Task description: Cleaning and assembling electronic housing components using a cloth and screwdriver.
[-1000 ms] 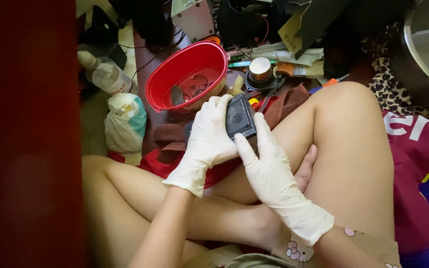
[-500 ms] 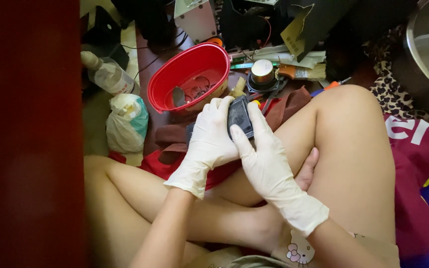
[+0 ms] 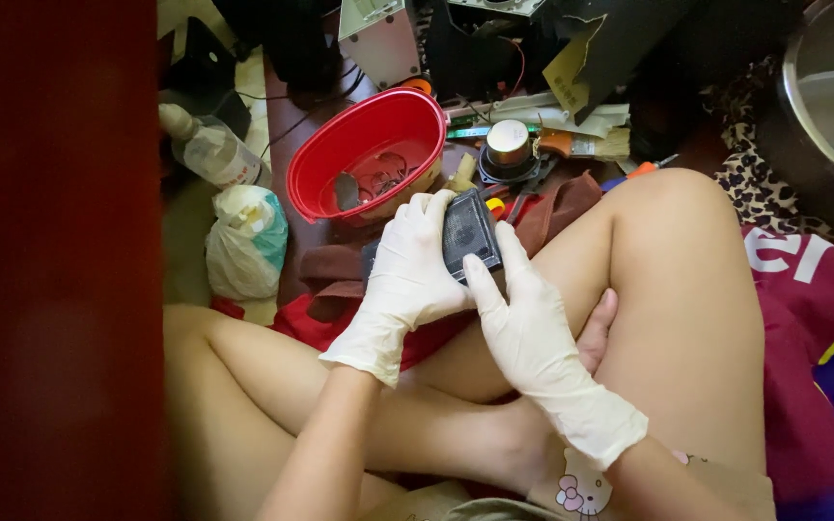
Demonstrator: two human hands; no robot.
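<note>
A small grilled device (image 3: 470, 234) sits between the two hands, the left hand (image 3: 407, 280) on its left side and the right hand (image 3: 523, 323) below and to its right, above the person's crossed legs. Behind the device lies an oval tub (image 3: 369, 154) on the floor. Left of the tub lies a bottle (image 3: 209, 150), with a tied plastic bag (image 3: 246, 241) just in front of it. Right of the tub stands a round speaker part (image 3: 509, 150). Far right sits a metal bowl (image 3: 813, 125).
</note>
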